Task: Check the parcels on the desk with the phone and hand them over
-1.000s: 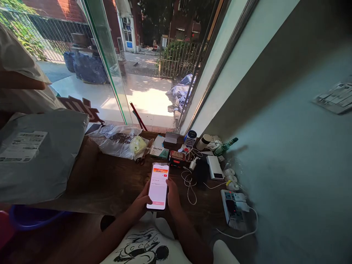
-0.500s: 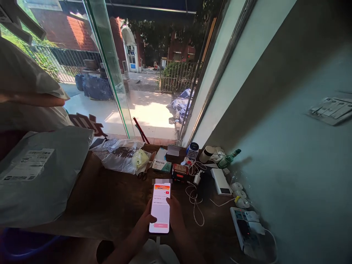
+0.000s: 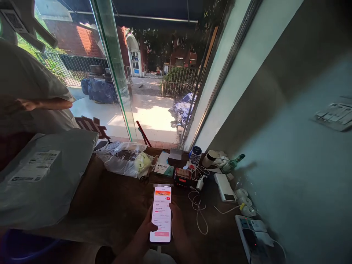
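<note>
Held upright in both hands over the near edge of the dark wooden table (image 3: 115, 205) is a smartphone (image 3: 161, 216), its lit screen showing a page with a red-orange banner and a pink button low down. My left hand (image 3: 145, 229) wraps the phone's lower left side, its thumb over the screen near the bottom. Along the right edge is my right hand (image 3: 176, 218), its thumb at the upper right of the screen. Fingers behind the phone are hidden. Just beyond the phone lie scissors (image 3: 144, 178), a white and green box (image 3: 164, 168) and a black and red device (image 3: 182, 177).
At left a large grey parcel (image 3: 79, 146) lies before a person in a light shirt (image 3: 33, 73). A clear plastic bag (image 3: 118, 165), a QR-code speaker (image 3: 195, 155), a green bottle (image 3: 233, 163), a looped white cable (image 3: 202, 220) and a power strip (image 3: 243, 234) are around the table.
The phone page now shows listed entries where it was mostly blank. The view has shifted slightly, so everything sits lower and farther right. Both hands keep their hold.
</note>
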{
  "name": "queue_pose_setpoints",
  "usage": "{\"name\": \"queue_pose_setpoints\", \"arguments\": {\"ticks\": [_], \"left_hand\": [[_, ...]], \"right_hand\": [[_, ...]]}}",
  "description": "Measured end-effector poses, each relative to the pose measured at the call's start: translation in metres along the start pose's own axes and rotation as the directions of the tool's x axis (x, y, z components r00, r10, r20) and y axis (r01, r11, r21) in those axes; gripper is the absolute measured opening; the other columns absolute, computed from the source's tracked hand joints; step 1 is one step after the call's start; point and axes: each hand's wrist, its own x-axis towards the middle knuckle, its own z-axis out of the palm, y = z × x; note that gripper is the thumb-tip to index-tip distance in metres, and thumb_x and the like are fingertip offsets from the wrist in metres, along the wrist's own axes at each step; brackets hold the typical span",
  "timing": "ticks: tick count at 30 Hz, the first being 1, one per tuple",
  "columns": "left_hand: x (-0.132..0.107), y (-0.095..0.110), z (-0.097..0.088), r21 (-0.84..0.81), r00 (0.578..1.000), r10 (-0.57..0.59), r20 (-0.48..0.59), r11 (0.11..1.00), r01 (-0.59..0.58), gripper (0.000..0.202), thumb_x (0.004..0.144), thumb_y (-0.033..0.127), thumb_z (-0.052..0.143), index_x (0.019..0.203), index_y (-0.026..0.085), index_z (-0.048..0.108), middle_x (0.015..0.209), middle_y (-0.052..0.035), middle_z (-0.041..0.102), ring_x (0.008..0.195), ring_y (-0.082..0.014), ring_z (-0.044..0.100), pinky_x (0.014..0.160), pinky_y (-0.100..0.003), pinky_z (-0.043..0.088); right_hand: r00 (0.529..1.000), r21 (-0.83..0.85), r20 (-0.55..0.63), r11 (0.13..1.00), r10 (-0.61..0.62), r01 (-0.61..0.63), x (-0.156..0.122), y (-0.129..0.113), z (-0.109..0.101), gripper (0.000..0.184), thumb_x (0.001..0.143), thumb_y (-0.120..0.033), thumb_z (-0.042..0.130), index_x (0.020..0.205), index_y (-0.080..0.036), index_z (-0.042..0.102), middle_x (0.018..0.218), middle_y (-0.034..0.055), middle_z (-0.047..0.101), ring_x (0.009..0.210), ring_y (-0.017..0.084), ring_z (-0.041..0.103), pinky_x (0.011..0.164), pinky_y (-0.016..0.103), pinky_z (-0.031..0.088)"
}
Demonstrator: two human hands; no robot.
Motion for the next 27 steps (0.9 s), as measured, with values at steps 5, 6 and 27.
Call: {"name": "queue_pose_setpoints", "arguments": {"ticks": [5,6,27], "left_hand": [[-0.009,0.009,0.009,0.036,0.998,0.003,-0.058,0.999,-0.001,0.094,0.053,0.012,0.056,0.142,0.021,0.026,0.118,-0.0092,0.064,0.112,-0.0303,0.055,0.086,-0.038,0.045],[-0.01,0.01,0.011,0.045,0.998,-0.008,-0.061,0.999,0.011,0.095,0.053,0.013,0.057,0.142,0.021,0.026,0.117,-0.0089,0.064,0.113,-0.0306,0.054,0.087,-0.038,0.045],[-0.012,0.0,0.005,-0.076,0.998,0.003,-0.058,0.997,-0.007,0.084,0.059,0.023,0.067,0.139,0.028,0.039,0.112,-0.0075,0.067,0.106,-0.0312,0.061,0.087,-0.042,0.049]], "right_hand": [[1.0,-0.009,0.027,1.0,-0.005,0.005,0.001,0.0,0.001,0.031,0.055,-0.051,0.067,0.059,-0.02,0.065,0.064,0.004,0.067,0.064,0.023,0.059,0.058,0.033,0.047],[0.999,-0.008,0.038,1.0,0.0,0.0,0.001,-0.001,0.002,0.031,0.053,-0.05,0.069,0.06,-0.02,0.065,0.064,0.0038,0.067,0.063,0.022,0.059,0.058,0.033,0.047],[0.991,0.037,0.135,0.999,0.024,-0.029,-0.009,0.003,0.0,0.058,0.054,-0.075,0.065,0.069,-0.018,0.063,0.067,0.0046,0.067,0.062,0.022,0.061,0.057,0.033,0.048]]}}
